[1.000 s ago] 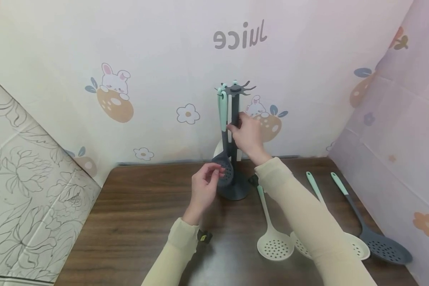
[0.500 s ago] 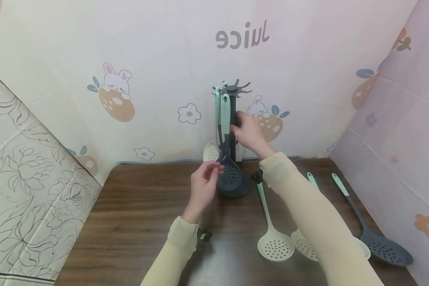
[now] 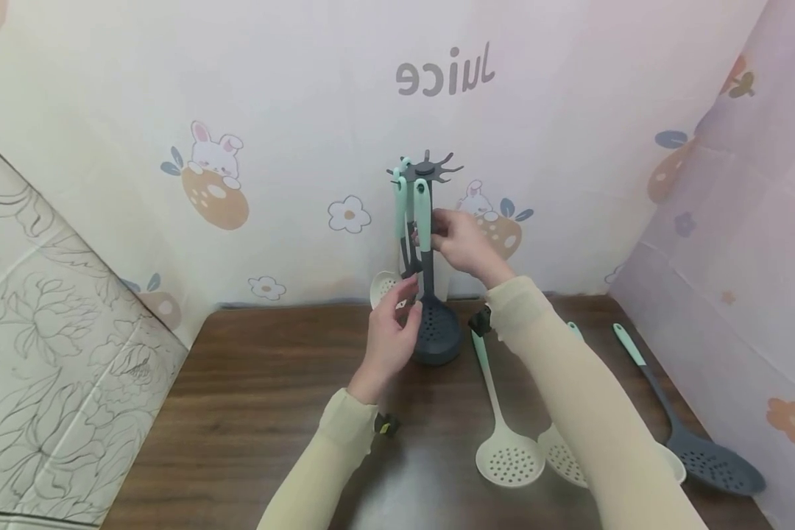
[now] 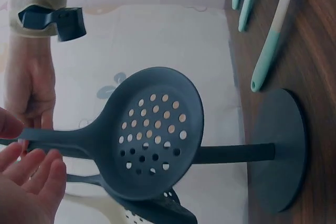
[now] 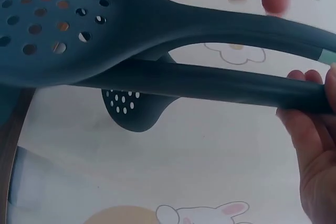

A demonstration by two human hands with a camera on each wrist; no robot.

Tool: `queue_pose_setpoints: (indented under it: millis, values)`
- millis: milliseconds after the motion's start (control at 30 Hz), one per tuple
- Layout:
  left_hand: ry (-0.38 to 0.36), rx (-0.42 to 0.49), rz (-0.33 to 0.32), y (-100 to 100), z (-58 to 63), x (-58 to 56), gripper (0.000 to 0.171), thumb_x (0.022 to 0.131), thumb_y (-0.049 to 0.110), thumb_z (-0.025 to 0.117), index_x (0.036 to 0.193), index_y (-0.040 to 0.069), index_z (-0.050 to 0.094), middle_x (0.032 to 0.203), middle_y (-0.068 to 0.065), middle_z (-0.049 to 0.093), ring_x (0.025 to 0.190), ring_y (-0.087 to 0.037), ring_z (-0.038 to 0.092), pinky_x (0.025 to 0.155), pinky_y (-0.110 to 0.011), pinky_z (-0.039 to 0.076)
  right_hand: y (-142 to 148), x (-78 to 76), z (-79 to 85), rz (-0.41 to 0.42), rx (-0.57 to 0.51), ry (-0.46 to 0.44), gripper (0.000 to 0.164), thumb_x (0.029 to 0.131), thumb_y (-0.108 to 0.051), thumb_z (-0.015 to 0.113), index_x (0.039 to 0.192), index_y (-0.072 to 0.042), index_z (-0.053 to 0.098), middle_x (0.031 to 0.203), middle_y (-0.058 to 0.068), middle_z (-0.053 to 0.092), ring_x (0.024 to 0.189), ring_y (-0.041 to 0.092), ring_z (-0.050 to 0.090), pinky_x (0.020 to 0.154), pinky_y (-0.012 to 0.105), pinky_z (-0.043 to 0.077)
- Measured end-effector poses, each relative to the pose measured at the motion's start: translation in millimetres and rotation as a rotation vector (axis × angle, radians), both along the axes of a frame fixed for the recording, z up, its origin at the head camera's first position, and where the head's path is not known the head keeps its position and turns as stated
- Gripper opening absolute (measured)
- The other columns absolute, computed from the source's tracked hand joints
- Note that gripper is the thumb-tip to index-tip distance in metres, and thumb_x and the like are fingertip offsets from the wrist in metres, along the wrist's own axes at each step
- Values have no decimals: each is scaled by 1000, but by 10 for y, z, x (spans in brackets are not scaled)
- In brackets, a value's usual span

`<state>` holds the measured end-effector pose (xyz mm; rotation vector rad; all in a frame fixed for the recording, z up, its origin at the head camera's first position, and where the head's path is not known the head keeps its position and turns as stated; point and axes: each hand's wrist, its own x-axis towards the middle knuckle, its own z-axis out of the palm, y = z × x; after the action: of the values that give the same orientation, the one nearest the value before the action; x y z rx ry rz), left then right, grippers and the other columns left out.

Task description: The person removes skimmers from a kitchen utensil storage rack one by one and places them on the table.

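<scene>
Dark grey skimmer (image 4: 149, 135), hung by its mint handle (image 3: 423, 217) from the stand (image 3: 425, 171), is just right of the left grip (image 3: 389, 331), whose fingers are loosely parted near its neck; whether they touch it I cannot tell. Right grip (image 3: 464, 239) is curled round the stand's pole (image 5: 210, 85), just behind that handle. Below the right grip, a cream skimmer (image 3: 510, 458) lies on the counter (image 3: 252, 397), near the right sleeve (image 3: 589, 412)

R hand (image 3: 462, 239) abv L hand (image 3: 391, 335).
</scene>
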<state>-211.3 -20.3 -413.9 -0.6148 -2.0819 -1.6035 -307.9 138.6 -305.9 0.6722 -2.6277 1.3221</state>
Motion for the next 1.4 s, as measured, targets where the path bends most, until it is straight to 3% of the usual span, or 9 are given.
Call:
queue_pose_setpoints:
  millis: [200, 400, 633, 800, 1000, 1167, 1400]
  values:
    - [-31, -2, -4, 85, 28, -109, 41, 102, 19, 56, 142, 11, 49, 141, -6, 56, 125, -20, 57, 96, -44, 51, -27, 10, -20, 9, 5, 21, 27, 98, -10, 61, 123, -1, 62, 115, 13, 70, 110, 29, 67, 97, 45, 50]
    - [-115, 62, -70, 137, 47, -233, 42, 104, 28, 54, 142, 11, 48, 137, -6, 59, 124, -15, 57, 102, -35, 47, -17, 3, -19, -7, 9, 8, 26, 98, -9, 61, 123, -1, 62, 113, 11, 71, 109, 28, 67, 98, 45, 49]
    - [-145, 185, -138, 154, 31, -340, 35, 103, 24, 57, 135, 10, 55, 127, -3, 66, 119, -14, 61, 102, -34, 46, -45, 5, -72, -42, 16, 43, 24, 98, -14, 61, 121, -6, 63, 119, 12, 69, 112, 28, 65, 100, 43, 48]
    - [-154, 195, -148, 177, 14, -380, 33, 101, 23, 60, 131, 10, 61, 121, -4, 69, 113, -14, 64, 99, -32, 48, -47, 24, -97, -72, 25, 63, 26, 98, -10, 59, 124, -6, 61, 122, 14, 68, 116, 29, 63, 102, 44, 46]
    - [-116, 185, -95, 194, 46, -386, 28, 99, 19, 64, 123, 7, 68, 108, -9, 73, 100, -18, 70, 91, -33, 54, -36, 21, -116, -80, 22, 88, 24, 99, -15, 61, 121, -8, 62, 121, 13, 69, 116, 28, 63, 102, 43, 46]
    - [-96, 183, -63, 176, 91, -352, 23, 97, 10, 65, 118, 3, 70, 102, -11, 74, 94, -20, 70, 87, -34, 56, -33, 23, -122, -88, 22, 77, 30, 99, -10, 59, 127, -4, 59, 127, 17, 65, 121, 32, 60, 103, 45, 45]
    - [-36, 149, -79, 110, 325, -134, 20, 94, -1, 65, 113, -5, 70, 98, -19, 73, 90, -26, 70, 85, -35, 56, -43, 9, -147, -72, -12, 73, 31, 98, -7, 57, 129, -2, 57, 127, 19, 64, 120, 33, 60, 102, 46, 46]
